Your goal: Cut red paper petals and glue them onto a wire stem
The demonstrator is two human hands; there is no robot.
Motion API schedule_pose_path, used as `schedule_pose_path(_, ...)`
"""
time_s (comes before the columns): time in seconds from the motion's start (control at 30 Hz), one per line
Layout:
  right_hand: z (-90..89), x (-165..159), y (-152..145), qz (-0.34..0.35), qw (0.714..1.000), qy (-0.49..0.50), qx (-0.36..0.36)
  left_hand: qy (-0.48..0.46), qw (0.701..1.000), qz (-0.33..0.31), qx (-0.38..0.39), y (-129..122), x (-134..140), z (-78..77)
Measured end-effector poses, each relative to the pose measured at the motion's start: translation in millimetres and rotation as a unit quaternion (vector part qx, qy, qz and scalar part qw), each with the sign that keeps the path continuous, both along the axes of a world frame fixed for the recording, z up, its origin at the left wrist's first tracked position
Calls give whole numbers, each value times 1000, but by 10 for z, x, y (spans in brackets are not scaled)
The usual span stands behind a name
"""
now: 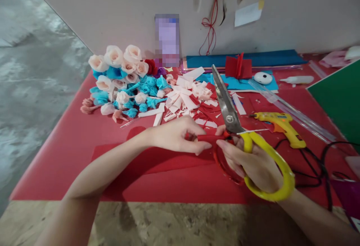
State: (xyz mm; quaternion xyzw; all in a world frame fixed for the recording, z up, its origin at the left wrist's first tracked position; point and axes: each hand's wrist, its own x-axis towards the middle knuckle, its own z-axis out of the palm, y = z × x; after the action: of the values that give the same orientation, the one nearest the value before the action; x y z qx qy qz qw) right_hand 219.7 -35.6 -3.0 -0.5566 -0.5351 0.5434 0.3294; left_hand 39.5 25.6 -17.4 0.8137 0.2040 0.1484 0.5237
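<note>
My left hand [178, 135] is closed on one end of a rolled or folded piece of red crepe paper [207, 138], thumb and fingers pinching it. My right hand [254, 165] grips a pair of scissors [228, 111]. One scissor handle is yellow and lies round the hand, the other is red, and the blades point up and away. The right thumb and fingertips also meet the other end of the red paper. Beneath both hands a sheet of red crepe paper [157, 159] lies flat on the red-covered table [64, 156].
Pink, white and blue paper flowers [146, 84] pile up at the left back, beside pale and red paper scraps [187, 98]. To the right lie a yellow glue gun [284, 124] with black cable, a glue bottle [298, 80] and clear sticks [303, 118]. A phone [167, 39] leans on the wall.
</note>
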Motion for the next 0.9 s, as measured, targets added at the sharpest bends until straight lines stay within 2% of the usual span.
schedule_pose_path(0.07, 7, 15, -5, 11, 999, 26, -36, -5, 999, -10, -49, 5, 19, -38)
schedule_pose_path(0.1, 7, 26, -13, 15, 998, 46, -48, -16, 995, -20, -98, 12, 29, -58)
schedule_pose_path(0.17, -2, 56, -31, 16, 996, 86, -33, -54, 972, -46, -226, 29, 47, -91)
schedule_pose_path(0.23, -22, 92, -46, 17, 993, 115, -9, -77, 942, -66, -320, 39, 62, -107)
schedule_pose_path(0.33, -71, 150, -58, 43, 994, 97, 20, -60, 925, -89, -364, 25, 74, -92)
schedule_pose_path(0.43, -125, 192, -64, 36, 996, 73, 33, -80, 922, -63, -373, -27, 84, -55)
schedule_pose_path(0.5, -146, 203, -64, -6, 995, 95, 29, -92, 930, -12, -356, -76, 95, -27)
schedule_pose_path(0.57, -145, 200, -58, -45, 991, 123, 22, -93, 947, 45, -304, -131, 109, -1)
schedule_pose_path(0.63, -122, 186, -49, -62, 990, 127, 14, -89, 970, 104, -199, -183, 123, 17)
schedule_pose_path(0.7, -91, 164, -47, -66, 993, 99, 8, -78, 983, 155, -61, -226, 137, 24)
schedule_pose_path(0.8, -68, 140, -72, -70, 996, 51, 6, -61, 977, 182, 90, -267, 161, 23)
schedule_pose_path(0.9, -96, 142, -120, -66, 997, 34, 15, -51, 976, 166, 133, -286, 185, 33)
